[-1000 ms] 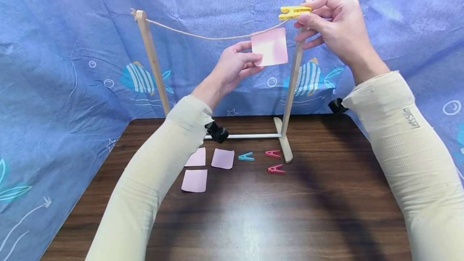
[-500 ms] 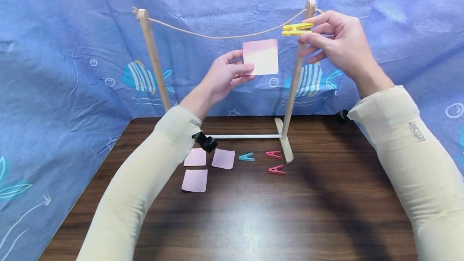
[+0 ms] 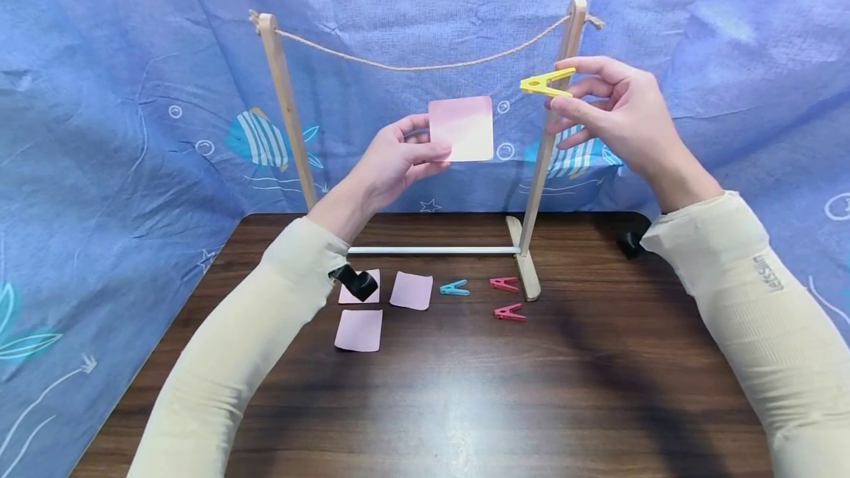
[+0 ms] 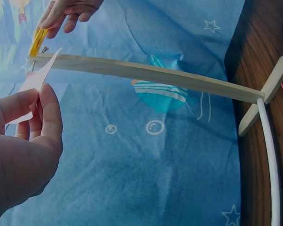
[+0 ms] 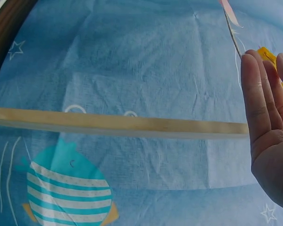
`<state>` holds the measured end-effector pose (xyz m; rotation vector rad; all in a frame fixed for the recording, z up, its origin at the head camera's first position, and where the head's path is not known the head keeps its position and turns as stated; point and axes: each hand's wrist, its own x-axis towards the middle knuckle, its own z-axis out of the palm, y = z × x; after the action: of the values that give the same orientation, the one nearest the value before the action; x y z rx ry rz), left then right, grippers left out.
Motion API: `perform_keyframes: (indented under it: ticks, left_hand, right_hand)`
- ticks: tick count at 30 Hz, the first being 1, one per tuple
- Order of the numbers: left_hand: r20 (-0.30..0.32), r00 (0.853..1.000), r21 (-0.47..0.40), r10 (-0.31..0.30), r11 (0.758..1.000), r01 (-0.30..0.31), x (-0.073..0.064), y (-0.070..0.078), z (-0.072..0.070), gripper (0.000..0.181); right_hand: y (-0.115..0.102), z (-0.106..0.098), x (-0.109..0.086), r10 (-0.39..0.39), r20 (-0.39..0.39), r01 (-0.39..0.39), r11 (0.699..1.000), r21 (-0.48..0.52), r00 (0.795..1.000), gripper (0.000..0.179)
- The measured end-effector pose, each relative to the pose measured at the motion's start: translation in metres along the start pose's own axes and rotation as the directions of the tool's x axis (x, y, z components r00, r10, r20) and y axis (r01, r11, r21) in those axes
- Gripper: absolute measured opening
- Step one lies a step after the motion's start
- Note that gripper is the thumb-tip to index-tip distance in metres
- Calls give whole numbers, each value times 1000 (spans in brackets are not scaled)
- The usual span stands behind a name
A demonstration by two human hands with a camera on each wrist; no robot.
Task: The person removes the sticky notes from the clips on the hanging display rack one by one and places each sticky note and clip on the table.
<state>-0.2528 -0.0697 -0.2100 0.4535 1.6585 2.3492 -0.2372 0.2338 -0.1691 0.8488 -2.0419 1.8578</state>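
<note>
My left hand (image 3: 392,161) pinches a pink square of paper (image 3: 461,127) by its lower left corner, held up below the sagging rope (image 3: 412,68). To its right, my right hand (image 3: 617,109) pinches a yellow clothespin (image 3: 546,83) between thumb and index finger, in front of the right wooden post; its tip points left toward the paper. A gap separates clothespin and paper in the head view. The left wrist view shows the paper (image 4: 43,77) edge-on between thumb and fingers. In the right wrist view the yellow clothespin (image 5: 268,55) is partly hidden behind the fingers.
The rope hangs between two wooden posts (image 3: 288,109), joined low down by a white bar (image 3: 432,250). On the dark table (image 3: 425,404) lie several pink paper squares (image 3: 359,330), a blue clothespin (image 3: 454,288) and two red clothespins (image 3: 509,313). A blue printed cloth stands behind.
Both hands have come down from the rope, the left also moving left with the paper. The yellow clothespin's handle ends have spread apart and its tip has closed.
</note>
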Motion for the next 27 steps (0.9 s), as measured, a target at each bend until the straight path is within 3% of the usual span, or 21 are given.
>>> perform_keyframes:
  ticks: [10, 19, 27]
  left_hand:
    - [-16, 1000, 19, -13, 1000, 13, -12, -7, -19, 40]
    - [0, 1000, 45, -7, 999, 7, -25, -11, -34, 36]
    - [14, 1000, 91, -26, 996, 25, -38, -17, -41, 32]
  right_hand:
    - [14, 8, -15, 4, 81, -6, 1000, 29, 997, 40]
    - [27, 15, -29, 58, 157, -70, 995, 70, 986, 40]
    - [36, 21, -40, 104, 218, -109, 994, 12, 970, 40]
